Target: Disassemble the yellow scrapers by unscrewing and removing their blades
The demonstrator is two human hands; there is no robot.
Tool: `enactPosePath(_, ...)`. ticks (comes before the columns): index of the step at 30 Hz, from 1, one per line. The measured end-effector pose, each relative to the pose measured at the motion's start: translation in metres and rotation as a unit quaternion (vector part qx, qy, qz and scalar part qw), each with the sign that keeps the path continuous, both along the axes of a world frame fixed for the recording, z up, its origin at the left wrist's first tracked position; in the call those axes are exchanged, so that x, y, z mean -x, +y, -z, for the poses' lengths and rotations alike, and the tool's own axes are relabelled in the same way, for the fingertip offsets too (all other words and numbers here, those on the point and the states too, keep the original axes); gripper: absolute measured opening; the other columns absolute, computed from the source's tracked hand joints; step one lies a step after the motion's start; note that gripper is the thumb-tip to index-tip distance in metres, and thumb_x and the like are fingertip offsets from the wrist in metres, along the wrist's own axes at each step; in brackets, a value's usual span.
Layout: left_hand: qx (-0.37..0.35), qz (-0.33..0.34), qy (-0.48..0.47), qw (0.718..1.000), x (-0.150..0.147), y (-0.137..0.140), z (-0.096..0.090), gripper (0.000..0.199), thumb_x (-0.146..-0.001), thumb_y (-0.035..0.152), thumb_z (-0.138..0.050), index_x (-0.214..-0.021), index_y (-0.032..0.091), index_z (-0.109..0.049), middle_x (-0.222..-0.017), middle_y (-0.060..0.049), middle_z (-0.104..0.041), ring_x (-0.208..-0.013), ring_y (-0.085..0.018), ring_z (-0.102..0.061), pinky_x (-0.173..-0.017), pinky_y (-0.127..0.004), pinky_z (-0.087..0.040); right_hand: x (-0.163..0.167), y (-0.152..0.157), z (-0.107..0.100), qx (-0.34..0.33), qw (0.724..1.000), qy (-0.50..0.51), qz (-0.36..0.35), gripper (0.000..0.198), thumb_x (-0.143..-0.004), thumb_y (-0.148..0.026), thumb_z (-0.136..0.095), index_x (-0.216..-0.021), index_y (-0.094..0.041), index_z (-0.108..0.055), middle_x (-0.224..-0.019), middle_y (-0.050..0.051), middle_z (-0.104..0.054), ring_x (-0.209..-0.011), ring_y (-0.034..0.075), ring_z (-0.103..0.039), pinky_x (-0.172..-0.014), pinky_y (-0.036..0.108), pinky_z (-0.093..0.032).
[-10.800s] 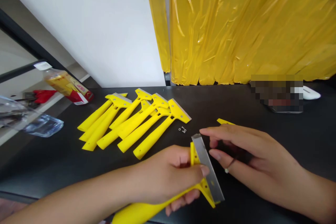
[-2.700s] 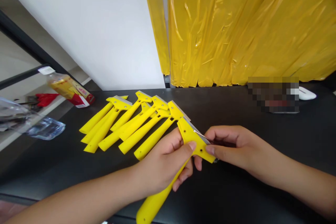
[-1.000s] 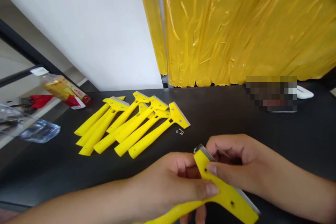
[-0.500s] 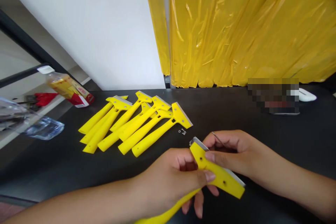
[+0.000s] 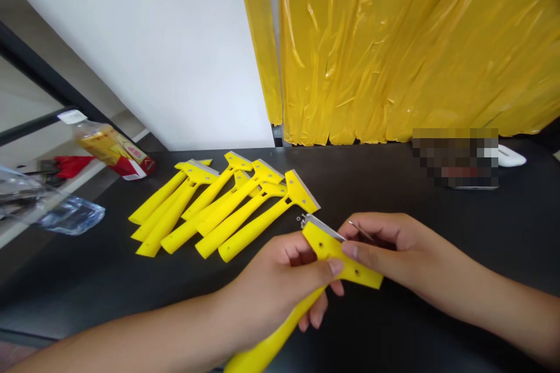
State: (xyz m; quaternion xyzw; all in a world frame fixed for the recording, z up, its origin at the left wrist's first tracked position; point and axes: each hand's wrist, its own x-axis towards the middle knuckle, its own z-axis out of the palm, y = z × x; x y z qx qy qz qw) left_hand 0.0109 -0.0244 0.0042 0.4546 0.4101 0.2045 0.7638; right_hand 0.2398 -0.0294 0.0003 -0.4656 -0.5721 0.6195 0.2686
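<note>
Scraper, all bright yellow, and it sits up in both hands over the black tabletop! Look at that head: broad, flat, flaring wide from the neck, with 2 round dark holes showing on the face. Silver blade here, a straight strip running along the far edge, plain to see at the left end and then lost behind the right thumb. Tilted, too, that head, sloping down to the right, while the thick yellow handle drops away below the palm toward the bottom edge.

Left hand is wrapped round the neck, thumb pressed on the face, fingers curled behind. Right hand pinches at the blade edge, thumb in front, curled fingers behind; a thin shiny line shows at those fingers, too small to name.

Just beyond the head's upper corner, tiny metal pieces, too small to make out properly. And beside them, a fan of overlapping yellow scrapers, screw heads shining on several, with a tilted bottle farther left.
</note>
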Motion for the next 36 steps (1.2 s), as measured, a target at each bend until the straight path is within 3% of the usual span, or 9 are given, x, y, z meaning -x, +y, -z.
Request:
enactPosePath(3, -0.024, -0.049, -0.019, 0.998, 0.002, 0.004, -0.001, 0.031, -0.097, 0.045, -0.082, -0.097, 0.017, -0.067, -0.086, -0.001, -0.072, -0.050, -0.006, -0.058, -0.044, -0.017, -0.044, -0.003, 0.003, -0.004, -0.030, 0.999, -0.020, 0.019, 0.042, -0.091, -0.064, -0.081, -0.090, -0.023, -0.078, -0.084, 0.000, -0.069, -0.080, 0.016, -0.053, -0.072, 0.028, -0.041)
enactPosePath(10, -0.051, -0.065, -0.017, 0.996, 0.001, 0.001, 0.000, 0.031, -0.104, 0.045, -0.071, -0.091, 0.017, -0.067, -0.054, 0.003, -0.058, -0.045, -0.008, -0.049, -0.045, -0.016, -0.039, -0.004, 0.004, -0.002, -0.024, 1.000, 0.012, 0.011, 0.037, -0.098, -0.060, -0.076, -0.096, -0.024, -0.080, -0.099, 0.002, -0.078, -0.095, 0.019, -0.062, -0.086, 0.031, -0.044)
enactPosePath(13, -0.051, -0.067, -0.013, 0.996, 0.001, -0.001, -0.002, 0.032, -0.103, 0.046, -0.072, -0.090, 0.017, -0.068, -0.055, 0.003, -0.059, -0.045, -0.008, -0.050, -0.045, -0.017, -0.039, -0.005, 0.003, 0.000, -0.026, 0.999, 0.022, 0.024, 0.035, -0.097, -0.058, -0.079, -0.092, -0.024, -0.081, -0.085, -0.001, -0.070, -0.075, 0.012, -0.052, -0.073, 0.028, -0.041)
enactPosePath(16, -0.052, -0.072, -0.006, 0.996, 0.002, -0.001, -0.003, 0.033, -0.102, 0.047, -0.073, -0.089, 0.017, -0.068, -0.055, 0.003, -0.058, -0.045, -0.008, -0.049, -0.045, -0.017, -0.040, -0.006, 0.003, 0.000, 0.002, 0.998, 0.045, 0.039, 0.035, -0.093, -0.058, -0.083, -0.089, -0.023, -0.080, -0.069, -0.007, -0.054, -0.054, 0.006, -0.028, -0.051, 0.027, -0.025)
enactPosePath(18, -0.055, -0.074, -0.002, 0.996, 0.003, -0.001, -0.003, 0.035, -0.102, 0.048, -0.073, -0.087, 0.017, -0.068, -0.054, 0.003, -0.058, -0.044, -0.008, -0.048, -0.046, -0.018, -0.039, -0.007, 0.002, 0.000, 0.016, 0.998, 0.049, 0.038, 0.037, -0.093, -0.060, -0.083, -0.091, -0.023, -0.081, -0.065, -0.008, -0.048, -0.051, 0.006, -0.022, -0.046, 0.028, -0.016)
enactPosePath(24, -0.063, -0.062, 0.001, 0.996, 0.005, 0.001, -0.002, 0.038, -0.103, 0.050, -0.071, -0.085, 0.016, -0.069, -0.058, 0.002, -0.059, -0.046, -0.008, -0.050, -0.048, -0.019, -0.040, -0.008, 0.005, -0.001, -0.006, 0.999, 0.012, 0.045, 0.042, -0.089, -0.062, -0.085, -0.084, -0.021, -0.078, -0.067, -0.007, -0.045, -0.053, 0.006, -0.025, -0.045, 0.026, -0.017)
enactPosePath(32, -0.068, -0.042, -0.001, 0.997, 0.008, 0.002, -0.004, 0.040, -0.102, 0.052, -0.072, -0.083, 0.016, -0.070, -0.061, 0.001, -0.059, -0.050, -0.008, -0.051, -0.049, -0.019, -0.041, -0.009, 0.003, -0.002, 0.022, 0.997, 0.037, 0.059, 0.040, -0.085, -0.057, -0.090, -0.080, -0.022, -0.072, -0.061, -0.009, -0.036, -0.052, 0.006, -0.018, -0.045, 0.026, -0.012)
enactPosePath(36, -0.106, -0.031, 0.043, 0.993, 0.012, 0.001, -0.013, 0.043, -0.103, 0.054, -0.070, -0.081, 0.017, -0.071, -0.066, -0.001, -0.064, -0.052, -0.010, -0.053, -0.049, -0.020, -0.044, -0.007, -0.001, -0.010, -0.036, 0.998, 0.008, 0.054, 0.042, -0.089, -0.059, -0.086, -0.076, -0.021, -0.072, -0.066, -0.005, -0.049, -0.062, 0.009, -0.035, -0.055, 0.024, -0.028)
